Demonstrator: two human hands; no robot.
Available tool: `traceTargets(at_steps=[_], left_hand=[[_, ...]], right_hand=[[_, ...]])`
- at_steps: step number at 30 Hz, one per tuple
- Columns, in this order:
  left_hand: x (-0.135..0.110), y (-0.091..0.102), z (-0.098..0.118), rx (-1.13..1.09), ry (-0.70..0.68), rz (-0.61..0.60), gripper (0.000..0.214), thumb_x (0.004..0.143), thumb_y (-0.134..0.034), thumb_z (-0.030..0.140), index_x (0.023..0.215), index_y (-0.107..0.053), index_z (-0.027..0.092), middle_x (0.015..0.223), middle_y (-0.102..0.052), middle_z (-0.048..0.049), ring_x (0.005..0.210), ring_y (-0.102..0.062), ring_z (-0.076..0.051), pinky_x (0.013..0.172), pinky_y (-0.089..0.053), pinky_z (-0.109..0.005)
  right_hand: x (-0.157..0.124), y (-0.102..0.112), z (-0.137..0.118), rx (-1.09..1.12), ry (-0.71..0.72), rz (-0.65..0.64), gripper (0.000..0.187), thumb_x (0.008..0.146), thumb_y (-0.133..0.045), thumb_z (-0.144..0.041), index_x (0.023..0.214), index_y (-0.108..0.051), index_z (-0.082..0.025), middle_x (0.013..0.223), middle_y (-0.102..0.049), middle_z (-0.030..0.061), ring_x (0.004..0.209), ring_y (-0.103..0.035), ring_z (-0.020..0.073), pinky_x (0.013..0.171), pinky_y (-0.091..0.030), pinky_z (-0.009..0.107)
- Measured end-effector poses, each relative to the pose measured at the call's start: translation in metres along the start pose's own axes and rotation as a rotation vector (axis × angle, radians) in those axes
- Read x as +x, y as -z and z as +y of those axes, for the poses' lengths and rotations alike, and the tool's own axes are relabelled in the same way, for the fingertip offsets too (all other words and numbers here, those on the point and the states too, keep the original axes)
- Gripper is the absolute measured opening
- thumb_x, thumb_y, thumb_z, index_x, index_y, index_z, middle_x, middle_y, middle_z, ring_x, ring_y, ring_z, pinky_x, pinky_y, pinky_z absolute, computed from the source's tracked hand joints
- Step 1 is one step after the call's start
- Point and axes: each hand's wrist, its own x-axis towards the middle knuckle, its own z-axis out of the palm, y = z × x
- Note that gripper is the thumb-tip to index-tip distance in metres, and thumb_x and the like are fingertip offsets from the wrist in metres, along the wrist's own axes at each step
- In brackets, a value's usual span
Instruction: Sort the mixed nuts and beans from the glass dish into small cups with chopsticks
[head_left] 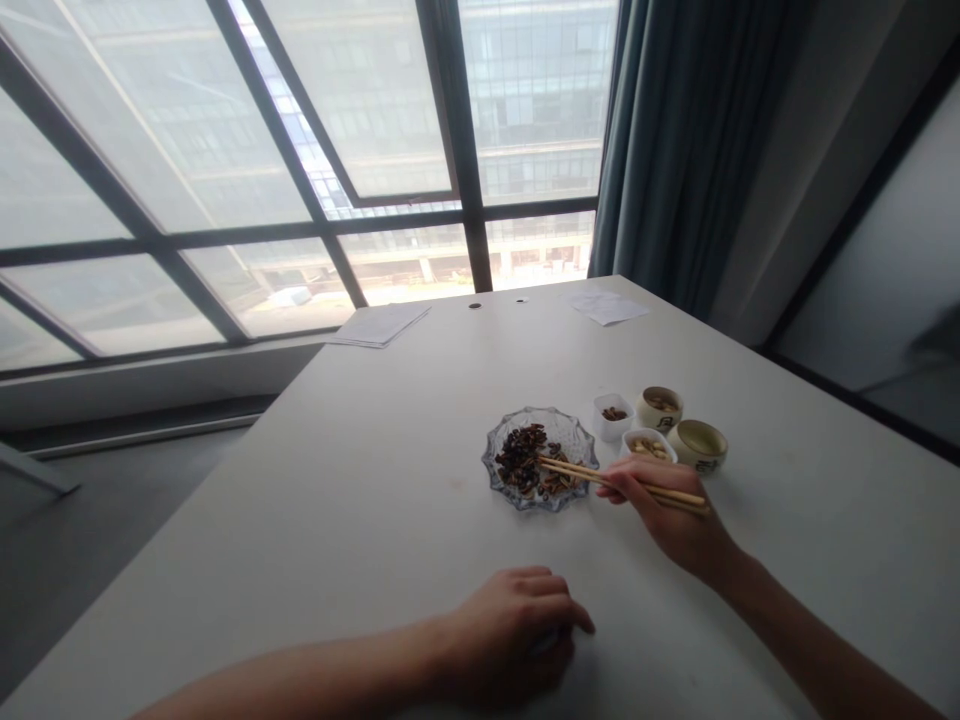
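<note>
My right hand (664,515) is closed round a pair of wooden chopsticks (637,483). Their tips reach into a clear scalloped glass dish (541,416), among dark dried pieces (521,455) heaped at its left and browner bits (562,480) at its right. Whether the tips pinch a piece is too small to tell. Just beyond my right hand sits a small white cup (651,440) of pale pieces, partly hidden by the hand. My left hand (514,625) rests on the table in front of the dish, fingers loosely curled, with nothing seen in them.
Behind my right hand stand another white cup (613,420) with brown bits, a cream ceramic cup (660,408) with contents, and a second ceramic cup (699,445). Papers (381,325) and more sheets (609,306) lie at the far end of the white table (360,480).
</note>
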Motion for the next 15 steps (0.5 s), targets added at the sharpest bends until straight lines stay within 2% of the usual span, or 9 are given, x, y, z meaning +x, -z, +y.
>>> traceTargets(at_steps=[3,9,11,15], left_hand=[[0.000,0.000,0.000,0.005,-0.003,-0.014,0.029,0.093,-0.058,0.012,0.118,-0.067,0.022,0.095,-0.074,-0.0054,0.085,-0.071,-0.020,0.086,-0.059,-0.026],[-0.001,-0.001,-0.002,0.019,0.012,-0.052,0.030,0.093,-0.058,0.012,0.120,-0.066,0.022,0.096,-0.075,-0.0063,0.087,-0.073,-0.021,0.088,-0.060,-0.027],[-0.001,-0.001,-0.002,0.015,0.009,-0.044,0.030,0.093,-0.058,0.012,0.119,-0.066,0.022,0.096,-0.075,-0.0062,0.087,-0.073,-0.021,0.088,-0.060,-0.027],[-0.001,-0.001,-0.002,0.015,0.006,-0.040,0.030,0.093,-0.059,0.012,0.119,-0.066,0.022,0.096,-0.074,-0.0061,0.087,-0.072,-0.020,0.087,-0.059,-0.027]], right_hand=[[-0.001,0.007,-0.003,-0.003,-0.003,0.122,0.027,0.106,-0.067,-0.037,0.092,-0.085,-0.024,0.086,-0.083,0.0053,0.073,-0.079,0.0202,0.068,-0.065,0.034],[0.006,0.040,-0.002,-0.063,-0.157,0.585,0.029,0.098,-0.076,-0.050,0.094,-0.084,-0.023,0.085,-0.085,0.0068,0.073,-0.083,0.0257,0.074,-0.070,0.037],[0.007,0.047,0.002,-0.080,-0.188,0.638,0.032,0.097,-0.076,-0.054,0.090,-0.083,-0.023,0.080,-0.084,0.0071,0.068,-0.082,0.0265,0.072,-0.070,0.038],[0.006,0.043,0.004,-0.027,-0.162,0.606,0.031,0.099,-0.074,-0.052,0.093,-0.082,-0.024,0.079,-0.084,0.0069,0.066,-0.082,0.0253,0.068,-0.071,0.036]])
